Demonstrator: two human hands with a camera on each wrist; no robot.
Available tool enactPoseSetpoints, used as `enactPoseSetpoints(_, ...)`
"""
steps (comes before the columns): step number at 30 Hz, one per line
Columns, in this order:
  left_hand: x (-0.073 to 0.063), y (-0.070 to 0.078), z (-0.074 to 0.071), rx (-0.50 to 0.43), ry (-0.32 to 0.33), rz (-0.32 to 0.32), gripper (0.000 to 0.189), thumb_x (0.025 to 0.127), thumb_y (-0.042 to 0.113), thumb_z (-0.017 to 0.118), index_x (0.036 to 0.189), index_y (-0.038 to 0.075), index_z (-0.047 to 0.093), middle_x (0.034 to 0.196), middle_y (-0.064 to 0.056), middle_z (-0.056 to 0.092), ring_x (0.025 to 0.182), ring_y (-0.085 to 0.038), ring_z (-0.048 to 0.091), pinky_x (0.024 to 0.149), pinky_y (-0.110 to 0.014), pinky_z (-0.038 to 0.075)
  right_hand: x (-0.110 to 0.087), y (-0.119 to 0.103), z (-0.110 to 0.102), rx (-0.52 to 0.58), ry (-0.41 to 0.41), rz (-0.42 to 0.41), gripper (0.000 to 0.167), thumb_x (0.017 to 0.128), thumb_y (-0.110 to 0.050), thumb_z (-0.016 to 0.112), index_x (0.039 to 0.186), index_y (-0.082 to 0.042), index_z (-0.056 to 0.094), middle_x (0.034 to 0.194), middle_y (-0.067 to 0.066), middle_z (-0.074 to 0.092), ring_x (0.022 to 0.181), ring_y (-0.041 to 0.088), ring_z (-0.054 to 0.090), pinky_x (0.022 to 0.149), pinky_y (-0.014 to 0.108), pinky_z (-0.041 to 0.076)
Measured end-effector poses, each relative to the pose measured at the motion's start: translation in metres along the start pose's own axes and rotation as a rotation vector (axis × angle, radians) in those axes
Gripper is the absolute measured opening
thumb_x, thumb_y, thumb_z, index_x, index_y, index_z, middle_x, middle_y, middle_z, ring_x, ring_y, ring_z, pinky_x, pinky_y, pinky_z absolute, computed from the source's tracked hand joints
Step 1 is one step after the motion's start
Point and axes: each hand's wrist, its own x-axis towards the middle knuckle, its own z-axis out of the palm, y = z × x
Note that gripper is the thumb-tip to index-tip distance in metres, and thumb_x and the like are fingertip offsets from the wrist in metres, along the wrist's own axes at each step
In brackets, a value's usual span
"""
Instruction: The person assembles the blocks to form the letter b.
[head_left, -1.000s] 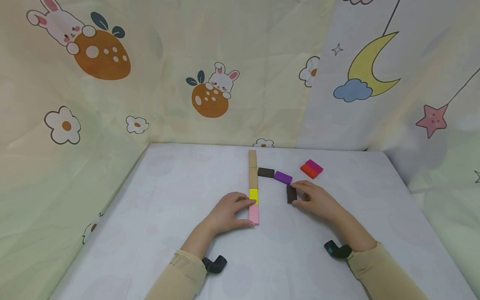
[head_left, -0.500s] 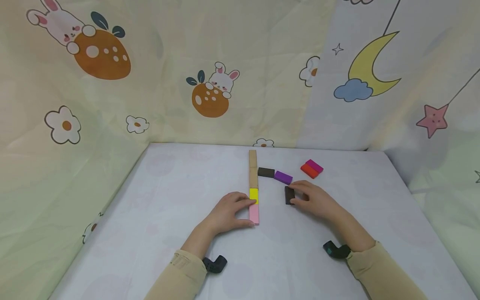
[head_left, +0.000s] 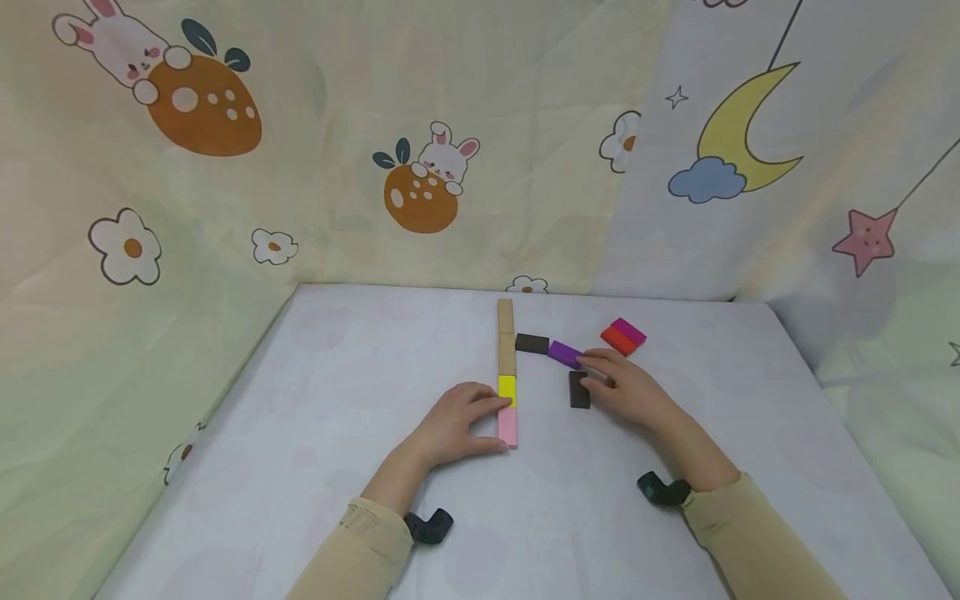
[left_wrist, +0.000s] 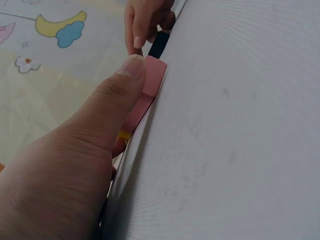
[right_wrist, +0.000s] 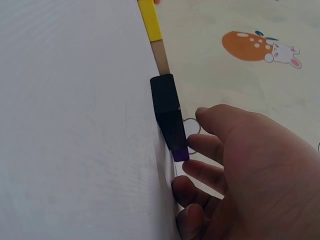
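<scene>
A straight row of small blocks runs away from me in the head view: a pink block [head_left: 507, 429], a yellow block [head_left: 507, 386] and two tan blocks [head_left: 506, 354]. My left hand [head_left: 457, 423] holds the pink block, its thumb at the near end and a fingertip by the yellow joint. To the right, a black block [head_left: 532, 343] meets the row, and a purple block [head_left: 563, 353] angles off from it. Below lies another black block [head_left: 579, 390]. My right hand [head_left: 628, 390] is beside it, fingers spread near the purple block; the right wrist view shows its thumb apart from the blocks.
A red block [head_left: 618, 341] and a magenta block [head_left: 630, 330] lie side by side at the back right. The white tabletop [head_left: 360, 358] is bounded by patterned cloth [head_left: 315, 183] behind and at both sides.
The nearer black block has shifted slightly left, and my right hand has loosened from it, its fingers rising toward the purple block. My left hand stays in place.
</scene>
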Motion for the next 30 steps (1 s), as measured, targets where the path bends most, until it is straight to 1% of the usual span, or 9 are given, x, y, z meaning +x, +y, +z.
enactPoseSetpoints(2, 0.0005, 0.0000, 0.0000, -0.001, -0.003, -0.003, 0.068, 0.080, 0.063, 0.070, 0.141, 0.038, 0.053, 0.137, 0.007, 0.054, 0.134, -0.017, 0.044, 0.119, -0.040, 0.034, 0.0001, -0.0007, 0.0002, -0.015, 0.000, -0.005, 0.052, 0.097, -0.042, 0.059, 0.145, -0.024, 0.051, 0.149, 0.007, 0.044, 0.135, 0.034, 0.046, 0.108, 0.062, 0.042)
enactPoseSetpoints(7, 0.0016, -0.0001, 0.0011, 0.005, -0.016, -0.018, 0.069, 0.080, 0.064, 0.070, 0.141, 0.039, 0.052, 0.138, 0.007, 0.053, 0.135, -0.016, 0.043, 0.120, -0.039, 0.033, -0.0013, -0.0027, 0.0001, -0.030, -0.006, -0.013, 0.053, 0.096, -0.042, 0.060, 0.145, -0.023, 0.052, 0.148, 0.008, 0.045, 0.134, 0.034, 0.047, 0.106, 0.060, 0.044)
enactPoseSetpoints(11, 0.0013, 0.0009, 0.0005, 0.004, -0.020, -0.022, 0.068, 0.080, 0.064, 0.070, 0.141, 0.039, 0.052, 0.138, 0.007, 0.053, 0.135, -0.016, 0.043, 0.119, -0.039, 0.033, -0.0020, -0.0040, 0.0000, -0.049, -0.010, -0.011, 0.054, 0.095, -0.041, 0.062, 0.145, -0.024, 0.051, 0.148, 0.007, 0.044, 0.124, 0.030, 0.053, 0.101, 0.055, 0.050)
enactPoseSetpoints(12, 0.0012, 0.0014, 0.0001, 0.004, -0.021, -0.022, 0.069, 0.080, 0.064, 0.070, 0.141, 0.039, 0.052, 0.138, 0.007, 0.053, 0.135, -0.016, 0.043, 0.119, -0.039, 0.033, -0.0019, -0.0042, 0.0001, -0.054, -0.012, -0.009, 0.055, 0.094, -0.041, 0.063, 0.145, -0.025, 0.051, 0.148, 0.007, 0.044, 0.119, 0.029, 0.055, 0.098, 0.053, 0.052)
enactPoseSetpoints(14, 0.0010, 0.0020, -0.0006, 0.001, -0.018, -0.018, 0.068, 0.080, 0.063, 0.071, 0.141, 0.038, 0.053, 0.138, 0.007, 0.053, 0.135, -0.017, 0.044, 0.119, -0.040, 0.033, -0.0017, -0.0045, 0.0004, -0.076, -0.011, -0.012, 0.056, 0.093, -0.041, 0.064, 0.146, -0.028, 0.049, 0.151, 0.006, 0.041, 0.117, 0.027, 0.057, 0.096, 0.053, 0.053)
enactPoseSetpoints(17, 0.0011, 0.0027, -0.0011, 0.001, -0.020, -0.019, 0.068, 0.081, 0.062, 0.071, 0.142, 0.038, 0.052, 0.138, 0.006, 0.053, 0.135, -0.018, 0.043, 0.119, -0.041, 0.033, -0.0012, -0.0049, 0.0010, -0.117, -0.020, -0.030, 0.057, 0.093, -0.042, 0.064, 0.147, -0.033, 0.047, 0.156, 0.006, 0.036, 0.124, 0.030, 0.055, 0.097, 0.057, 0.052)
enactPoseSetpoints(20, 0.0014, 0.0030, -0.0014, -0.002, -0.029, -0.032, 0.068, 0.081, 0.062, 0.071, 0.142, 0.038, 0.052, 0.139, 0.006, 0.053, 0.136, -0.018, 0.042, 0.120, -0.041, 0.032, -0.0009, -0.0056, 0.0016, -0.159, -0.038, -0.047, 0.055, 0.093, -0.043, 0.063, 0.146, -0.035, 0.048, 0.158, 0.005, 0.035, 0.135, 0.033, 0.048, 0.100, 0.061, 0.049)
enactPoseSetpoints(25, 0.0014, 0.0035, -0.0019, -0.006, -0.032, -0.042, 0.067, 0.081, 0.061, 0.071, 0.141, 0.038, 0.052, 0.139, 0.005, 0.053, 0.136, -0.018, 0.042, 0.120, -0.041, 0.033, -0.0013, -0.0059, 0.0018, -0.169, -0.044, -0.045, 0.054, 0.094, -0.042, 0.063, 0.145, -0.032, 0.050, 0.156, 0.006, 0.038, 0.134, 0.033, 0.048, 0.100, 0.059, 0.049)
enactPoseSetpoints(30, 0.0011, 0.0043, -0.0028, -0.003, -0.031, -0.035, 0.067, 0.081, 0.061, 0.071, 0.142, 0.038, 0.052, 0.139, 0.005, 0.053, 0.136, -0.018, 0.043, 0.119, -0.041, 0.033, -0.0017, -0.0061, 0.0015, -0.164, -0.043, -0.039, 0.056, 0.093, -0.042, 0.064, 0.146, -0.030, 0.049, 0.156, 0.008, 0.037, 0.133, 0.034, 0.049, 0.100, 0.060, 0.049)
